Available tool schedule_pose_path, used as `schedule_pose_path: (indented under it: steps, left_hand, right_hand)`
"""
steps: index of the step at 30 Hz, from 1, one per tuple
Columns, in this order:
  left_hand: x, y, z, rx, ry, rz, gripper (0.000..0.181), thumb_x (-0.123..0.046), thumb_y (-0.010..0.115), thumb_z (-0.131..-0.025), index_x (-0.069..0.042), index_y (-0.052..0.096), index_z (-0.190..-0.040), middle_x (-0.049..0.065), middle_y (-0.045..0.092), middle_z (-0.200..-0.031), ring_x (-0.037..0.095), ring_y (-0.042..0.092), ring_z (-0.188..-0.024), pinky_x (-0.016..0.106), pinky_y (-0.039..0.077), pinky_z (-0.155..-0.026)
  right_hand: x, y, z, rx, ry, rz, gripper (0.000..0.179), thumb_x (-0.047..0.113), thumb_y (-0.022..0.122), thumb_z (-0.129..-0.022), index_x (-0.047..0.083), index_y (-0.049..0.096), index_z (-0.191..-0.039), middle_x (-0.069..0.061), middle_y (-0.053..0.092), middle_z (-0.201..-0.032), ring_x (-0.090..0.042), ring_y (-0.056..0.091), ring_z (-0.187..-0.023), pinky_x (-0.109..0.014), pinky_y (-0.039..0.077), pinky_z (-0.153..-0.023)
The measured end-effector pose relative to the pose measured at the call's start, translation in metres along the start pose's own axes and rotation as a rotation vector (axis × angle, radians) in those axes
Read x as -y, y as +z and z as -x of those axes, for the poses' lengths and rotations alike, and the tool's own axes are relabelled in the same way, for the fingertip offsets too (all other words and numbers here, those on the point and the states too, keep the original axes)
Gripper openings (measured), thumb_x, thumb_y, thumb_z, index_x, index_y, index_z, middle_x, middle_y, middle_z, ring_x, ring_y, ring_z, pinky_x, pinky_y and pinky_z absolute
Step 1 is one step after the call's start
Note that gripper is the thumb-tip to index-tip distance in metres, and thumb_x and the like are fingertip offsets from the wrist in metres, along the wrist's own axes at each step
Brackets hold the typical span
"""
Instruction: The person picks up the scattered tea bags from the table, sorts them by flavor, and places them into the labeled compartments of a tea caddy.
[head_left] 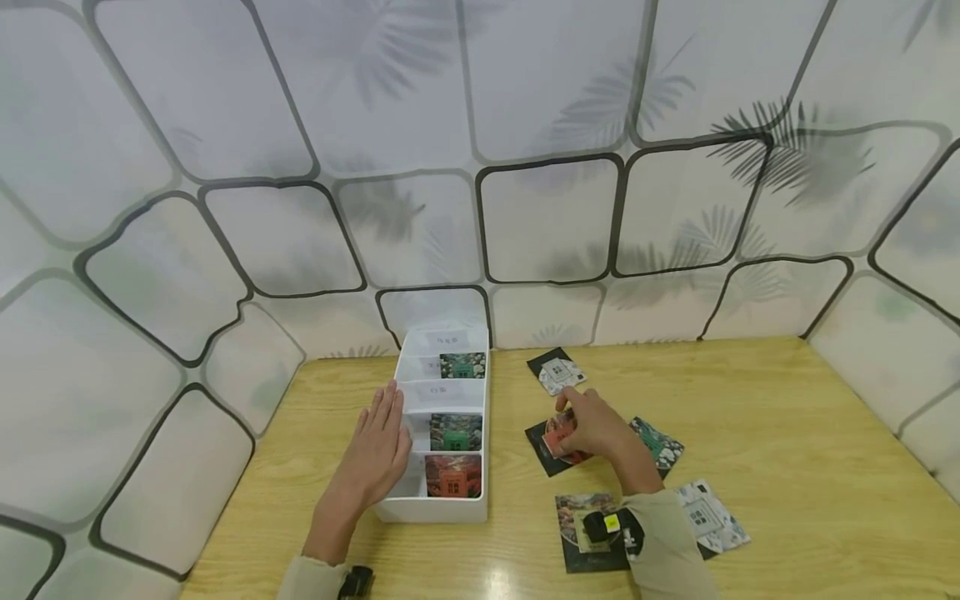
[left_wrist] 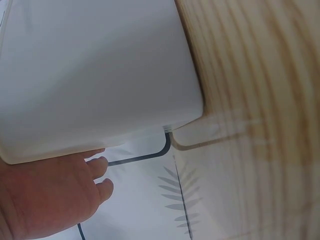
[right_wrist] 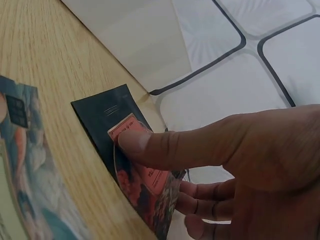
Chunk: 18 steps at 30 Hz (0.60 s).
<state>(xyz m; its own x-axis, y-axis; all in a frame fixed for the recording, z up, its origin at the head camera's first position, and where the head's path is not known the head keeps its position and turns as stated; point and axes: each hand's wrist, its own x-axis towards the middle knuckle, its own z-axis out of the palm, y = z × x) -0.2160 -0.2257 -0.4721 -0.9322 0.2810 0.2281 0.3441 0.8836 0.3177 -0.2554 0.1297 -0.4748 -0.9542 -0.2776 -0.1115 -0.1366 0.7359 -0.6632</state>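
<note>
My right hand (head_left: 602, 429) pinches a dark tea sachet with a red label (head_left: 542, 454) at the table's middle. In the right wrist view the thumb lies across the label of this sachet (right_wrist: 112, 107), with fingers behind its far edge. My left hand (head_left: 372, 457) rests with straight fingers along the left side of a white divided box (head_left: 431, 510). In the box's compartments stand a red sachet (head_left: 453, 477) in front, a green one (head_left: 456, 433) behind it, and another green one (head_left: 462, 365) farther back. The box wall (left_wrist: 100, 75) fills much of the left wrist view.
Other sachets lie on the wooden table (head_left: 787, 417): a black-and-white one (head_left: 557, 371) at the back, a green one (head_left: 660, 442) and a white one (head_left: 708, 517) to the right, and a dark one with a yellowish label (head_left: 585, 558) in front. Patterned cloth (head_left: 551, 221) encloses the table.
</note>
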Motion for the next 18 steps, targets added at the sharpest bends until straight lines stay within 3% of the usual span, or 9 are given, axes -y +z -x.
schedule_pose_path:
  steps: [7,12,18]
  left_hand:
    - [-0.0011,-0.0020,-0.0013,0.010,-0.004,0.001,0.057,-0.017,0.035,-0.109,0.010,0.025,-0.158,0.023,0.017,-0.168,0.044,0.016,-0.154,0.064,0.019,-0.120]
    - [-0.0006,-0.0009,-0.0023,0.006,0.003,0.005,0.056,-0.016,0.035,-0.109,0.010,0.026,-0.158,0.024,0.018,-0.167,0.044,0.017,-0.153,0.064,0.019,-0.120]
    - [-0.0005,-0.0005,-0.0014,0.000,0.000,0.011,0.056,-0.015,0.035,-0.108,0.011,0.026,-0.157,0.024,0.018,-0.167,0.045,0.017,-0.153,0.064,0.019,-0.119]
  right_hand:
    - [-0.0022,-0.0026,-0.0008,0.009,-0.021,-0.087,0.028,-0.001,0.082,-0.083,0.005,0.062,-0.102,-0.008,0.060,-0.086,-0.022,0.055,-0.071,-0.035,0.049,-0.060]
    - [-0.0017,-0.0047,-0.0003,-0.037,-0.025,-0.088,0.024,0.004,0.083,-0.084,0.008,0.068,-0.102,-0.009,0.068,-0.100,-0.024,0.062,-0.085,-0.036,0.053,-0.066]
    - [-0.0027,-0.0074,-0.0038,-0.078,-0.076,-0.133,0.018,-0.001,0.074,-0.089,0.010,0.068,-0.103,-0.013,0.068,-0.109,-0.024,0.061,-0.082,-0.033,0.051,-0.059]
